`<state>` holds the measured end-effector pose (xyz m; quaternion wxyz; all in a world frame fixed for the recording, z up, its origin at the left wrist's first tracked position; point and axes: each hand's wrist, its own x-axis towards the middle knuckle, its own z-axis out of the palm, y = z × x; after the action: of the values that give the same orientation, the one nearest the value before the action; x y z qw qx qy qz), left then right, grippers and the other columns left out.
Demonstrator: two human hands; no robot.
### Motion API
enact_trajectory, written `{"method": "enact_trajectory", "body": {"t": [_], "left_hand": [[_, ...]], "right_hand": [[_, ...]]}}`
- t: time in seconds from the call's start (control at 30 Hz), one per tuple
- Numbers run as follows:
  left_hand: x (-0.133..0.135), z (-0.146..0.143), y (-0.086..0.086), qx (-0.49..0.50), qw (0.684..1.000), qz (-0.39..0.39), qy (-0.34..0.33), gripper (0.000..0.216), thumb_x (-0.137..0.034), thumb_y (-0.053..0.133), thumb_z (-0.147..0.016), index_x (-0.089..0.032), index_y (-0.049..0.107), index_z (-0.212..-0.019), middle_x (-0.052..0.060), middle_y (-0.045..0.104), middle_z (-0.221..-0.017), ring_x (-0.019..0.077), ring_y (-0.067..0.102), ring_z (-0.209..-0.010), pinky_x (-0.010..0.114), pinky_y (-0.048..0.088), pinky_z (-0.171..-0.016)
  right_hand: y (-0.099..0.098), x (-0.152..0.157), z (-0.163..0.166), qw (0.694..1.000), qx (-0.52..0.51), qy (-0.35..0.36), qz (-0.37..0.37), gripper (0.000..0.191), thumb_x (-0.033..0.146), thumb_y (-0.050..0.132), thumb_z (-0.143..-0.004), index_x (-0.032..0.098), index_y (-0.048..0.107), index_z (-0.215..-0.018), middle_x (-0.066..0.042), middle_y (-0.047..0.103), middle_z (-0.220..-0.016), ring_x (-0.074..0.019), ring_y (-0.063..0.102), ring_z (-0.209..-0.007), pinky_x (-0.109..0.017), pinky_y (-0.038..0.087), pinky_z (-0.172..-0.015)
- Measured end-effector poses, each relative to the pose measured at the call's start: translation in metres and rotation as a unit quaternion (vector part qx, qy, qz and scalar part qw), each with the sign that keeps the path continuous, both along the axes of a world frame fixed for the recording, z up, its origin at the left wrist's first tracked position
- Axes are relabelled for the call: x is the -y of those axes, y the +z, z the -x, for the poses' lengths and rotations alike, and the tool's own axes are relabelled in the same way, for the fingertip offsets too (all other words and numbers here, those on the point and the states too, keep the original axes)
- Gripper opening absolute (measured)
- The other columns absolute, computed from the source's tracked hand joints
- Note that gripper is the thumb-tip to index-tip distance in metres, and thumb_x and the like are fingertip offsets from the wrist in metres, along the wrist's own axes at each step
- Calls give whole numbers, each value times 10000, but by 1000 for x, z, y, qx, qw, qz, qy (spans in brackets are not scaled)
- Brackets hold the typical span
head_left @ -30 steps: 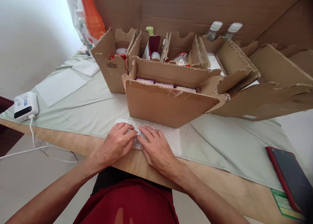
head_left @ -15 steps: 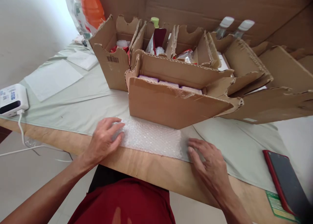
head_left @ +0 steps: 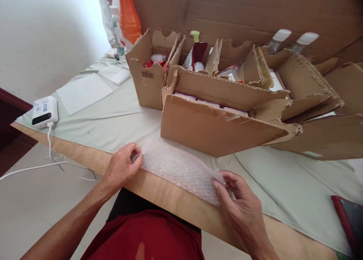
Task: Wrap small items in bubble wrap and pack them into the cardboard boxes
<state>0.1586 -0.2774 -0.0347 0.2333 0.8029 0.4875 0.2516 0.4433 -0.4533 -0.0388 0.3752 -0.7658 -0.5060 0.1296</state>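
Spread apart since a second ago, left hand (head_left: 121,167) and right hand (head_left: 241,203) pinch the clear bubble-wrap sheet (head_left: 178,167) ends; overpulling could tear it.

Cardboard boxes (head_left: 215,129), a white charger (head_left: 44,111) and a phone (head_left: 350,222).

No text is legible; the cardboard box (head_left: 147,78) shows only a barcode.

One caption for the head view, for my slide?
Left hand and right hand pinch bubble wrap before a box.
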Motion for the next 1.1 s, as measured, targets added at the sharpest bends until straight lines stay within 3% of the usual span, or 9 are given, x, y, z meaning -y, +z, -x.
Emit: {"method": "enact_trajectory", "body": {"t": [0.1,0.2,0.27,0.37,0.47,0.63,0.83,0.97,1.1], "left_hand": [[-12,13,23,15,997,66,24,253,-317,544,-860,-212,619,-1078,-31,637,-712,163,605,-629,267,446,-560],[-38,21,40,-34,999,24,34,469,-300,561,-847,-192,591,-1302,-9,701,-805,182,656,-716,302,496,-692],[-62,18,43,-64,997,-12,35,538,-267,573,-841,-193,574,-1374,17,738,-892,198,683,-778,334,516,-782],[-96,3,34,-65,997,-38,8,561,-219,583,-841,-166,574,-1400,63,766,-994,233,715,-901,378,538,-889],[-111,-8,15,-44,998,-43,-14,627,-237,643,-827,-123,537,-1434,138,726,-1248,286,668,-1162,446,512,-1038],[-67,24,-2,48,992,-114,-29,503,-267,628,-900,-193,573,-1394,140,616,-1440,307,553,-1351,541,423,-1162],[17,78,9,114,971,62,-202,519,-253,612,-909,-257,562,-1426,137,597,-1481,343,475,-1455,575,435,-1176],[35,63,7,107,975,36,-191,633,-189,654,-867,-253,498,-1477,144,606,-1472,323,521,-1424,546,488,-1146],[28,38,0,148,981,-21,-126,445,-118,592,-907,-258,605,-1330,71,765,-1112,217,725,-1073,380,619,-945]], "right_hand": [[11,9,25,992,-123,18,21,529,365,641,-963,228,523,-1460,16,660,-769,-140,642,-661,-247,537,-644],[15,3,55,972,-205,96,59,655,330,577,-996,228,359,-1606,32,637,-737,-116,620,-615,-214,527,-592],[15,-9,71,957,-222,167,81,566,281,569,-977,234,494,-1536,12,685,-766,-121,638,-624,-218,544,-597],[16,-30,87,942,-206,248,91,347,236,569,-941,230,739,-1243,-53,781,-979,-181,733,-850,-296,603,-807],[17,-43,95,937,-208,259,108,306,250,559,-938,206,761,-1164,-80,788,-1063,-215,748,-918,-330,610,-826],[19,-45,95,914,-276,257,152,349,302,580,-927,200,728,-1227,-72,780,-940,-205,737,-817,-317,610,-721],[25,-57,91,878,-365,253,181,355,350,629,-920,212,700,-1240,-89,791,-1003,-219,755,-930,-348,622,-819],[30,-68,94,873,-389,246,164,348,374,654,-923,216,686,-1231,-90,793,-1001,-228,754,-980,-390,606,-913],[32,-71,97,874,-404,230,142,354,388,667,-925,221,674,-1237,-89,782,-1048,-228,747,-1004,-412,586,-963]]}}
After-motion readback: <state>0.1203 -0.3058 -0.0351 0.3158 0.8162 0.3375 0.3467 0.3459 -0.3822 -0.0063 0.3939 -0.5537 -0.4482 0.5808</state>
